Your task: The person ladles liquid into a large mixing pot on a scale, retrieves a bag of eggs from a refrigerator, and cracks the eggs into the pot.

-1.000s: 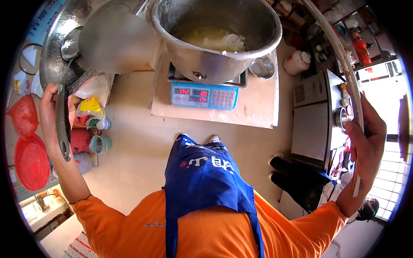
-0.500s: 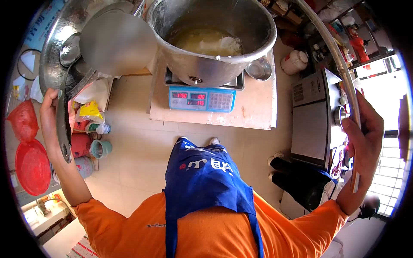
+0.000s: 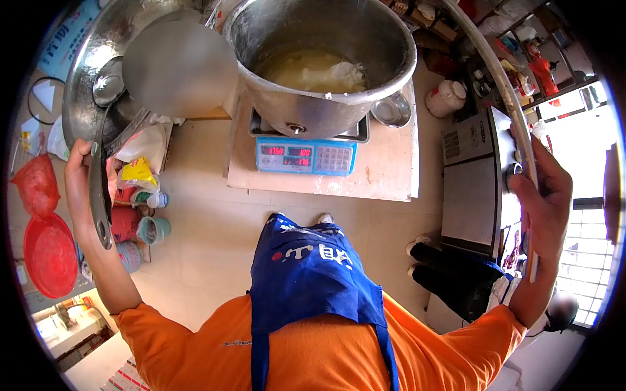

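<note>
My left hand [image 3: 81,163] is closed around the flat, dark handle of a large shiny metal pan [image 3: 82,85], raised at the upper left. A hole shows at the handle's end, and a grey blurred patch hides part of the pan. At the right, my right hand [image 3: 546,195] grips a long pale pole [image 3: 503,81] near its lower end; its far end runs out of view at the top. Between them a big metal pot [image 3: 293,107] holds yellowish liquid [image 3: 293,68] with a white lump [image 3: 345,75]. The pot stands on a tray over a blue digital scale [image 3: 305,156].
A small metal bowl [image 3: 391,111] sits beside the pot on the pale table [image 3: 385,176]. A white tub [image 3: 446,98] stands beyond, near a steel cabinet [image 3: 469,189]. A person's dark-clad legs [image 3: 450,277] show at right. Red basin [image 3: 49,254] and bucket [image 3: 154,228] are at left.
My left hand and the pan's handle have shifted slightly right and down. My right hand has moved a little left with the pole. Both grips stay closed.
</note>
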Demonstrator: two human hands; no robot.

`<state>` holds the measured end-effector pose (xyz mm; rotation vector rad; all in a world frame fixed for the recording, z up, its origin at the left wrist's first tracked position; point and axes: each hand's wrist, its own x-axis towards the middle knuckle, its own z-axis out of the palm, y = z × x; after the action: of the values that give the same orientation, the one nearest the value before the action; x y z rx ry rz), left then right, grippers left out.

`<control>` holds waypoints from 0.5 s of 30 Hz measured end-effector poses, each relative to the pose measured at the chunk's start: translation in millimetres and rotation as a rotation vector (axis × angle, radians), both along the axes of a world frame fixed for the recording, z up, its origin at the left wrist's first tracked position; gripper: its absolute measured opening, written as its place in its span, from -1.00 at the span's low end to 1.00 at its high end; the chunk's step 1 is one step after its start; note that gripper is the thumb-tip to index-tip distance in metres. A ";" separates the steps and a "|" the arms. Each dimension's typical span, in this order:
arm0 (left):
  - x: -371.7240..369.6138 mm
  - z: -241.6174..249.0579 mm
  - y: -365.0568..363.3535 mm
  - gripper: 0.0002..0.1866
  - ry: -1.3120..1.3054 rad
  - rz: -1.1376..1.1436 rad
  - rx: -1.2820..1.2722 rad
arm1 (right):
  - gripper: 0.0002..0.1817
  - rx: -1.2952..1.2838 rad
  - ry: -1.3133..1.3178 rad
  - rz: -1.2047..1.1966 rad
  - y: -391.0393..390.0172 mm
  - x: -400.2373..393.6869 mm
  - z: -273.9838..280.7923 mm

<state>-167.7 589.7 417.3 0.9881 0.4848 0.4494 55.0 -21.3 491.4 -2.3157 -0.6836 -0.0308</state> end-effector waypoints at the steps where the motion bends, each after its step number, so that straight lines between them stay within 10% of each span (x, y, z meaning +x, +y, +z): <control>1: 3.2 5.7 -10.7 -0.94 0.017 0.044 -0.015 | -0.39 -0.027 0.012 -0.070 5.8 -2.2 -6.6; 15: -0.8 -0.1 -9.8 -0.76 -0.086 -0.061 -0.170 | -0.61 -0.269 -0.268 0.080 3.7 28.8 -125.5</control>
<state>-168.5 579.9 417.2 0.8143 0.4071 0.3874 83.8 -17.6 366.0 -2.5654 -0.9650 -0.2295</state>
